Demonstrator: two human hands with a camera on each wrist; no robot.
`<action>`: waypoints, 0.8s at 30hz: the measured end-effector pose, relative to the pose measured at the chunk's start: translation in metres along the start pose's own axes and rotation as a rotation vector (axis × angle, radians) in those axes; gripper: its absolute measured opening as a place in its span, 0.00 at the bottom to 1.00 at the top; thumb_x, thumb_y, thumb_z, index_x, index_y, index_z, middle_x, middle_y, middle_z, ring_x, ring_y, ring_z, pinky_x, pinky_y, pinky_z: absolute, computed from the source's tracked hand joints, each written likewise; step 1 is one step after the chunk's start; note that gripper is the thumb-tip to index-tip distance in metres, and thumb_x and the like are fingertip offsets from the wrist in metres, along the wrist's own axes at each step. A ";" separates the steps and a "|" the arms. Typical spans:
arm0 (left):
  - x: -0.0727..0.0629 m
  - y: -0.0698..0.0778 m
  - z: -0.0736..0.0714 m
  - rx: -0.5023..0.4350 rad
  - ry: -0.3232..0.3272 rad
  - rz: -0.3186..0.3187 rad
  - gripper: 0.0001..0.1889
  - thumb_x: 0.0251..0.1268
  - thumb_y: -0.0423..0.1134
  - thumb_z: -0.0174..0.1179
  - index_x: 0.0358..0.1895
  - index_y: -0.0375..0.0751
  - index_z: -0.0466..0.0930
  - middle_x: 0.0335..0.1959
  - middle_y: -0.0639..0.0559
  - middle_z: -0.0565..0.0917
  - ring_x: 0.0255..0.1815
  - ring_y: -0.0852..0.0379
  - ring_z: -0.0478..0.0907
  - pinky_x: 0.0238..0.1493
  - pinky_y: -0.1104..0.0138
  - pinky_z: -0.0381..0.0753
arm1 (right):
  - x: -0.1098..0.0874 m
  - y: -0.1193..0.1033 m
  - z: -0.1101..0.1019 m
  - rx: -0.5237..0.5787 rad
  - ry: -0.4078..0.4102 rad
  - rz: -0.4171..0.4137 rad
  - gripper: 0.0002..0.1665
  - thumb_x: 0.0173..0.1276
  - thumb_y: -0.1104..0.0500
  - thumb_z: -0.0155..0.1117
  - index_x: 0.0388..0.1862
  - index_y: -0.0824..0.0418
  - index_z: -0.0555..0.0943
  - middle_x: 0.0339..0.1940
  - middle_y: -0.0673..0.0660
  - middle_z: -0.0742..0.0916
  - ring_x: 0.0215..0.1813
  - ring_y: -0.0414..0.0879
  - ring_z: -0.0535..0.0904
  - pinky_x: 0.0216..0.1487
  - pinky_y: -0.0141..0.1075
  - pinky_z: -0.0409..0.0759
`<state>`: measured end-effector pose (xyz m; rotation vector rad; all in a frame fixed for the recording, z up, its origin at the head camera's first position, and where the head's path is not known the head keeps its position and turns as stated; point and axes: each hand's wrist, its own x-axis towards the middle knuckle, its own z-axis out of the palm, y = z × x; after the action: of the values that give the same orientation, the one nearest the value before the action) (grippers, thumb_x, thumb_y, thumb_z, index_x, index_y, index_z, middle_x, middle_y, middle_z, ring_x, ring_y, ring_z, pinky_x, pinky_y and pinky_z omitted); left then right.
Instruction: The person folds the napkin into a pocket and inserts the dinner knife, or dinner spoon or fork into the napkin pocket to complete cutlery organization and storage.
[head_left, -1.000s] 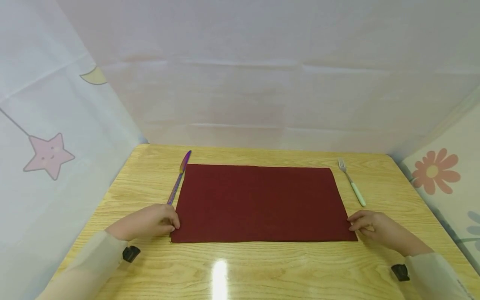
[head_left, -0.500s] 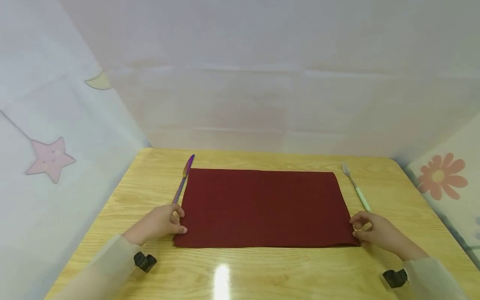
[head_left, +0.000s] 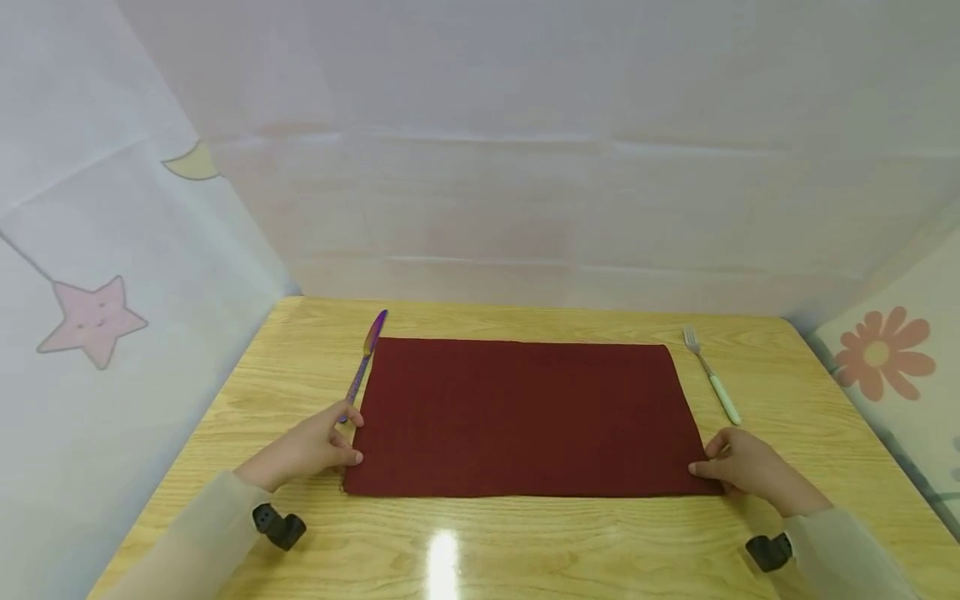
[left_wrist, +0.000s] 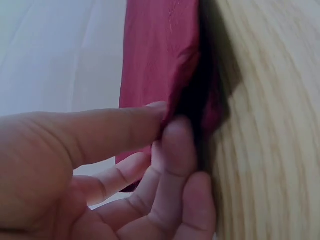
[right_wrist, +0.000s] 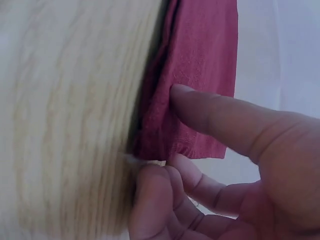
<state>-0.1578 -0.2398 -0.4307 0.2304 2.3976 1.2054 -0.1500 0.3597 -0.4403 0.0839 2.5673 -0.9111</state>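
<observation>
A dark red cloth [head_left: 525, 417], folded in layers, lies flat as a wide rectangle on the wooden table [head_left: 570, 546]. At its near left corner my left hand [head_left: 311, 448] pinches the edge between thumb and fingers. The left wrist view shows the upper layer of the cloth [left_wrist: 155, 55] raised there, a dark gap beneath it. My right hand [head_left: 753, 473] holds the near right corner. In the right wrist view its thumb [right_wrist: 200, 105] lies on top of the cloth [right_wrist: 205, 55], and the curled fingers [right_wrist: 155, 195] meet the edge below.
A purple iridescent knife [head_left: 369, 354] lies along the cloth's left side, its handle end close to my left hand. Beyond the right side lies a fork [head_left: 712, 379] with a pale green handle. Pale printed sheets [head_left: 480, 192] surround the table's back and sides.
My right thumb has moved inward onto the cloth's corner, and my left hand has shifted slightly along the left edge. The cloth, knife and fork keep their places; the camera view moved slightly.
</observation>
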 end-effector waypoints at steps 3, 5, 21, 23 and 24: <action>-0.001 0.001 0.001 0.031 0.006 -0.016 0.19 0.66 0.27 0.65 0.54 0.30 0.66 0.25 0.46 0.82 0.26 0.52 0.78 0.31 0.61 0.80 | -0.001 -0.001 -0.001 -0.016 0.003 -0.010 0.20 0.65 0.57 0.73 0.36 0.66 0.71 0.20 0.53 0.76 0.21 0.44 0.71 0.25 0.37 0.72; -0.001 0.002 0.001 0.073 0.012 -0.035 0.18 0.66 0.28 0.66 0.53 0.32 0.67 0.24 0.47 0.80 0.24 0.53 0.75 0.29 0.62 0.77 | 0.000 -0.001 -0.001 -0.009 -0.005 -0.016 0.20 0.65 0.57 0.74 0.35 0.65 0.70 0.18 0.52 0.75 0.20 0.44 0.70 0.23 0.37 0.71; 0.023 0.027 -0.011 0.332 0.114 0.026 0.06 0.72 0.35 0.60 0.45 0.38 0.74 0.29 0.50 0.78 0.27 0.56 0.73 0.30 0.62 0.73 | 0.013 -0.025 -0.007 0.066 0.084 -0.156 0.17 0.77 0.54 0.62 0.48 0.68 0.74 0.38 0.59 0.82 0.36 0.50 0.81 0.35 0.41 0.83; 0.032 0.034 -0.011 0.360 0.148 0.054 0.09 0.73 0.36 0.60 0.48 0.35 0.75 0.38 0.45 0.82 0.36 0.51 0.78 0.37 0.57 0.78 | 0.019 -0.034 -0.004 0.077 0.098 -0.209 0.18 0.77 0.54 0.61 0.52 0.68 0.74 0.44 0.61 0.82 0.43 0.53 0.83 0.39 0.41 0.84; 0.037 0.039 -0.010 0.370 0.161 0.062 0.11 0.74 0.37 0.59 0.52 0.34 0.75 0.43 0.42 0.82 0.41 0.48 0.80 0.42 0.55 0.79 | 0.022 -0.040 -0.002 0.086 0.100 -0.237 0.19 0.78 0.54 0.61 0.53 0.69 0.74 0.47 0.62 0.82 0.46 0.54 0.83 0.40 0.41 0.84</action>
<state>-0.1970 -0.2109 -0.4056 0.3340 2.7627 0.8217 -0.1787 0.3280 -0.4241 -0.1577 2.6699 -1.1303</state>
